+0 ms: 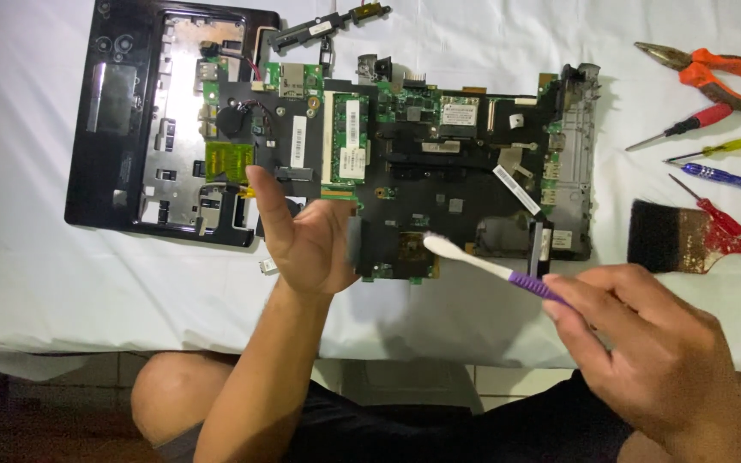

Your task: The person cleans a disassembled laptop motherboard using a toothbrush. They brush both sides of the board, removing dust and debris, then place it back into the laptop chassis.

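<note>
Now the right hand [653, 343] pinches a white-and-purple plastic toothbrush [490, 264] above the dark green laptop circuit board [439, 171]; the left hand [306, 236] is spread beside it; brushing seems in hand, needing light strokes.

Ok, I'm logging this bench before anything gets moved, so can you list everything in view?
circuit board: 1, dark with green parts, centre of table
laptop case: 1, black, upper left
loose bracket strip: 1, dark, top edge
pliers: 1, orange handles, upper right
screwdrivers: 4, red, yellow, blue, red, right side
paintbrush: 1, dark bristles, red handle, right
tablecloth: 1, white, under everything
toothbrush: 1, white with purple grip, over the board's near edge
left hand: open, palm up, empty, at the board's near left
right hand: holds the toothbrush
</note>
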